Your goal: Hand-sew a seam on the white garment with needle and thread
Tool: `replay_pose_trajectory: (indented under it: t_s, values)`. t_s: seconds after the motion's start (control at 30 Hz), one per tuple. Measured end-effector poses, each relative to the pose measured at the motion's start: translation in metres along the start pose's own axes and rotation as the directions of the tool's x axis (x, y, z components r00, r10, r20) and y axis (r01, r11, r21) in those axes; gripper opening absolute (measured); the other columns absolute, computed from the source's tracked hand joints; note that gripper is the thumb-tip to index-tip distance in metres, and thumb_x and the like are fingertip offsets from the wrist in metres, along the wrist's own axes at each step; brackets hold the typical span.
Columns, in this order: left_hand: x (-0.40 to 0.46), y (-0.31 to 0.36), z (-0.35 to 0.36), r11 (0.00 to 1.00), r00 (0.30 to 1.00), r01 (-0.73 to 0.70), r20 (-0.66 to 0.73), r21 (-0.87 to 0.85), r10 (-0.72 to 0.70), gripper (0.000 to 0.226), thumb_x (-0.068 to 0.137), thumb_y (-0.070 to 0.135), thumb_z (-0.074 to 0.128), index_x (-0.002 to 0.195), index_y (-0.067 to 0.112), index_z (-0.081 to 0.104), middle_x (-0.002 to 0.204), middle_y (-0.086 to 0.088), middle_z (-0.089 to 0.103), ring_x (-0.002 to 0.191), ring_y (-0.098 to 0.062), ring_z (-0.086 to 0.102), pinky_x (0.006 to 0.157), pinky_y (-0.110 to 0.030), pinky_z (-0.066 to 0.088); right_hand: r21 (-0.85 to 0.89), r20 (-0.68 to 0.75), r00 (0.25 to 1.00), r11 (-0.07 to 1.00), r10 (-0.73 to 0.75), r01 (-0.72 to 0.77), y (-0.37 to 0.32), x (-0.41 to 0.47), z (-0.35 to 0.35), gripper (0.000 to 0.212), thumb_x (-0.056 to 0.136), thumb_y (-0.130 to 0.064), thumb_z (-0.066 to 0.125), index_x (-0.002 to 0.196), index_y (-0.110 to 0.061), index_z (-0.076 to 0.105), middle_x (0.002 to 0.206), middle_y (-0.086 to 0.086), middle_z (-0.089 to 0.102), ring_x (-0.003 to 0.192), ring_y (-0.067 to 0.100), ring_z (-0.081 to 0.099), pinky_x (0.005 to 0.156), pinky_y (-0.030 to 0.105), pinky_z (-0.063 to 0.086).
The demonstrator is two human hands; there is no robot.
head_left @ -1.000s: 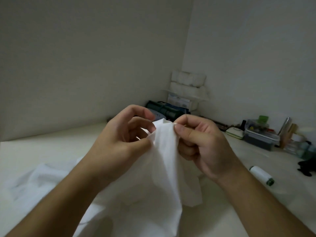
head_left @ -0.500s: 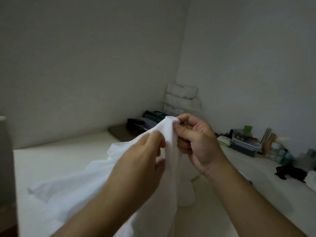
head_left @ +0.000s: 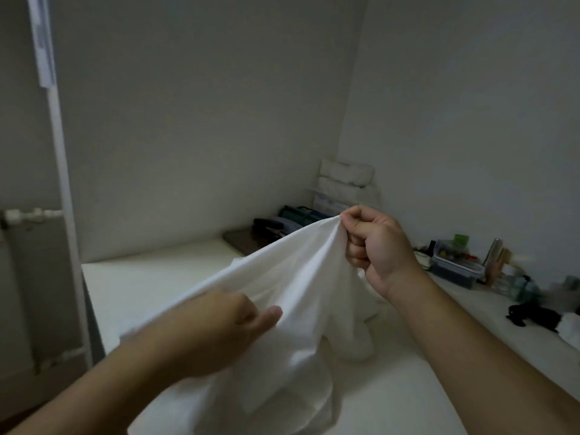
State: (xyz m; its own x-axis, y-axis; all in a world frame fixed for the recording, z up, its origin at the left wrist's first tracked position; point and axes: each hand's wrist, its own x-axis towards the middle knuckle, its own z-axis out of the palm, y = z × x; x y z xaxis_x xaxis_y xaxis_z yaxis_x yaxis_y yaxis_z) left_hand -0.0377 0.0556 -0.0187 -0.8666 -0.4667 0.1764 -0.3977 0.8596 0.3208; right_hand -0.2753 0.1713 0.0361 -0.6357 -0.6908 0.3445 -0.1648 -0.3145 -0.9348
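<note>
Above the pale table (head_left: 163, 277), I hold the white garment (head_left: 292, 277) stretched between my hands. My right hand (head_left: 379, 246) is raised, knuckles curled, thumb and forefinger pinching a gathered edge at the high end. My left hand (head_left: 219, 328) sits lower and nearer me, gripping the cloth with the thumb laid on top. The taut fold runs upward from lower left to upper right, the rest drooping onto the table. No writing is legible on the clear box (head_left: 456, 265) by the wall.
</note>
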Motion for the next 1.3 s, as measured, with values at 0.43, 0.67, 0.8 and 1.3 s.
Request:
replay_pose_trajectory:
  t_s: [0.43, 0.67, 0.8, 1.3]
  values:
    - [-0.017, -0.085, -0.065, 0.978, 0.845, -0.193, -0.495, 0.074, 0.204, 0.031, 0.089, 0.048, 0.066, 0.066, 0.031, 0.052, 0.066, 0.012, 0.052, 0.06, -0.012, 0.052, 0.055, -0.035, 0.048, -0.164, 0.082, 0.995, 0.984, -0.053, 0.065, -0.001, -0.009, -0.004, 0.026, 0.102, -0.009, 0.063, 0.078, -0.011, 0.054, 0.058, 0.003, 0.03, 0.048, 0.015, 0.021, 0.047, 0.022, 0.02]
    - [-0.021, -0.087, -0.073, 0.997, 0.922, 0.035, -0.388, 0.065, -0.007, 0.043, 0.091, 0.049, 0.074, 0.125, 0.044, 0.048, 0.104, 0.019, 0.055, 0.088, -0.008, 0.059, 0.075, -0.028, 0.054, -0.294, 0.103, 0.987, 0.944, -0.126, 0.152, -0.005, -0.017, -0.005, 0.017, 0.098, -0.006, 0.071, 0.082, -0.007, 0.064, 0.055, 0.004, 0.035, 0.048, 0.018, 0.024, 0.046, 0.027, 0.022]
    - [-0.016, -0.091, -0.073, 0.996, 0.918, 0.07, -0.393, 0.058, -0.042, 0.041, 0.094, 0.051, 0.068, 0.132, 0.037, 0.062, 0.108, 0.011, 0.056, 0.089, -0.01, 0.058, 0.08, -0.032, 0.055, -0.359, 0.092, 0.984, 0.917, -0.151, 0.174, -0.008, -0.017, -0.003, 0.016, 0.096, -0.006, 0.073, 0.08, -0.006, 0.069, 0.057, 0.009, 0.037, 0.049, 0.019, 0.027, 0.048, 0.027, 0.026]
    - [-0.009, -0.105, -0.075, 0.902, 0.877, 0.111, -0.387, -0.417, -0.286, 0.017, 0.082, 0.034, 0.089, 0.073, 0.023, 0.08, 0.069, 0.003, 0.075, 0.07, -0.02, 0.066, 0.064, -0.028, 0.045, -0.395, 0.024, 0.991, 0.909, -0.131, 0.13, -0.003, -0.011, 0.002, 0.016, 0.095, -0.004, 0.074, 0.08, -0.006, 0.07, 0.055, 0.003, 0.041, 0.047, 0.015, 0.031, 0.044, 0.022, 0.031]
